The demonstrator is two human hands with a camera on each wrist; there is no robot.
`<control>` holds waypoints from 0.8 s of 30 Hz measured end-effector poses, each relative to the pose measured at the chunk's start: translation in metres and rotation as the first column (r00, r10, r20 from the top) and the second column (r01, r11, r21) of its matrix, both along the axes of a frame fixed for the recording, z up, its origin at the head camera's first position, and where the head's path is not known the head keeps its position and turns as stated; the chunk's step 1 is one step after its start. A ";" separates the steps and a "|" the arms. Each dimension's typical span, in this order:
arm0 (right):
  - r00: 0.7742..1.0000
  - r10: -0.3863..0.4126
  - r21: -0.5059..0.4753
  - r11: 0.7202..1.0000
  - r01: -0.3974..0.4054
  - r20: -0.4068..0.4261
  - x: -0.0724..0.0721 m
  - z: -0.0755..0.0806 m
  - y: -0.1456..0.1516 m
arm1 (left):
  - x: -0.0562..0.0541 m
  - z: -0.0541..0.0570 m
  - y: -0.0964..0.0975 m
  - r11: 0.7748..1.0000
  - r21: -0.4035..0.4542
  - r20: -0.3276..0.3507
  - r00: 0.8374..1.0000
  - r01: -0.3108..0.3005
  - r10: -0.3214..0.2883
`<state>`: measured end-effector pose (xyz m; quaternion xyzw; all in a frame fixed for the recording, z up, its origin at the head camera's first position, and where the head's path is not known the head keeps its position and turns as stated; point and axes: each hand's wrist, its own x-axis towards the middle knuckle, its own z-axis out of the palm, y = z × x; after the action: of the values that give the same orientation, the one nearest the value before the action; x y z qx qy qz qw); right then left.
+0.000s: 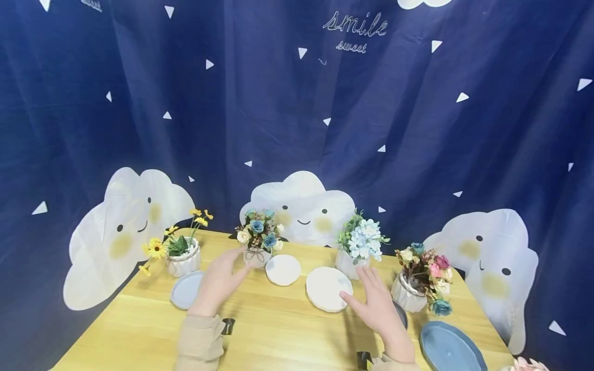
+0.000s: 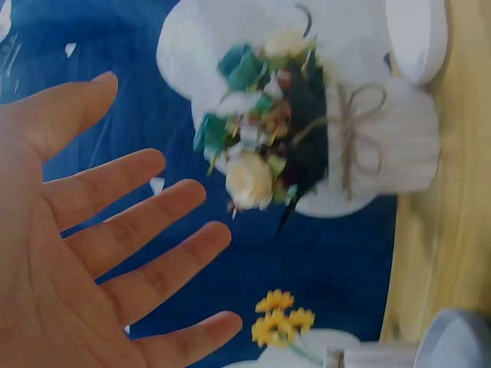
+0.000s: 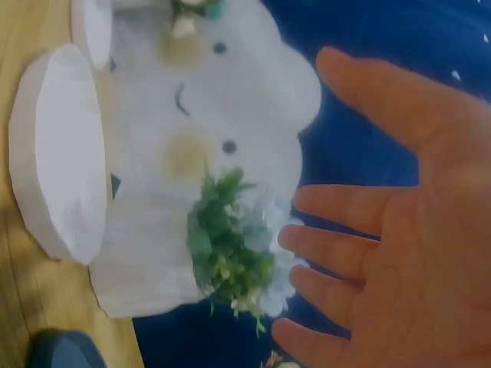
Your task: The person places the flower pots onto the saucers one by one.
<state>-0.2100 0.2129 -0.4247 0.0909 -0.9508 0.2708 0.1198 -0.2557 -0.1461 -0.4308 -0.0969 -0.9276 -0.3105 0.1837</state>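
My left hand (image 1: 219, 282) hovers over the table with its fingers spread, close in front of a white pot with teal and cream roses (image 1: 259, 237). In the left wrist view that pot (image 2: 383, 138) wears a twine bow, and a gap shows between it and the fingertips. My right hand (image 1: 375, 303), fingers stretched out, is near a white pot with pale blue flowers and green leaves (image 1: 362, 242). From the right wrist, the same flowers (image 3: 238, 245) stand just beyond the fingertips. Neither hand holds anything.
On the wooden table (image 1: 269, 330) lie a small white plate (image 1: 283, 270), a larger white plate (image 1: 329, 289), a grey-blue plate (image 1: 185, 291) and a blue oval plate (image 1: 451, 348). Potted yellow daisies (image 1: 184, 257) stand left, potted mixed roses (image 1: 410, 292) right. A dark blue curtain (image 1: 297, 103) hangs behind.
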 end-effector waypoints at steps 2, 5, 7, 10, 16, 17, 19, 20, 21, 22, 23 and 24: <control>1.000 0.010 -0.022 1.000 -0.010 -0.023 -0.001 -0.001 -0.004 | 0.002 0.002 -0.007 0.999 0.051 0.011 1.000 -0.006 0.006; 0.998 0.028 -0.041 0.999 -0.031 -0.059 -0.002 -0.003 -0.014 | 0.006 0.005 -0.021 0.995 0.089 0.037 0.999 -0.038 0.035; 0.995 0.045 -0.042 0.998 -0.049 -0.094 -0.003 -0.003 -0.023 | 0.009 0.006 -0.032 0.992 0.107 0.047 0.997 -0.059 0.054; 0.985 0.072 -0.029 0.997 -0.078 -0.157 -0.005 -0.003 -0.037 | 0.015 0.007 -0.051 0.987 0.114 0.046 0.993 -0.113 0.109; 0.969 0.142 -0.037 0.988 -0.152 -0.202 -0.007 -0.004 -0.073 | 0.027 0.004 -0.084 0.962 0.153 0.084 0.973 -0.225 0.214; 0.969 0.157 -0.048 0.984 -0.169 -0.189 -0.007 -0.004 -0.079 | 0.028 0.003 -0.089 0.959 0.158 0.090 0.970 -0.237 0.225; 0.968 0.193 -0.071 0.976 -0.207 -0.160 -0.008 -0.005 -0.092 | 0.032 0.003 -0.096 0.952 0.162 0.106 0.964 -0.260 0.245; 0.965 0.215 -0.080 0.970 -0.229 -0.150 -0.008 -0.006 -0.098 | 0.034 0.002 -0.099 0.949 0.163 0.108 0.961 -0.269 0.254; 0.961 0.235 -0.084 0.965 -0.248 -0.145 -0.010 -0.007 -0.104 | 0.036 0.002 -0.102 0.946 0.164 0.104 0.959 -0.279 0.265; 0.958 0.250 -0.087 0.961 -0.263 -0.140 -0.011 -0.008 -0.111 | 0.037 0.002 -0.105 0.943 0.164 0.107 0.955 -0.291 0.276; 0.956 0.263 -0.088 0.957 -0.275 -0.130 -0.012 -0.009 -0.117 | 0.039 0.003 -0.107 0.939 0.167 0.108 0.953 -0.299 0.284; 0.952 0.277 -0.087 0.953 -0.289 -0.127 -0.013 -0.010 -0.124 | 0.041 0.003 -0.110 0.935 0.176 0.104 0.950 -0.308 0.294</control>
<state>-0.2229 0.0894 -0.4343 0.2351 -0.9042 0.3290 0.1378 -0.2151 -0.2561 -0.4281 0.0760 -0.9039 -0.3692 0.2020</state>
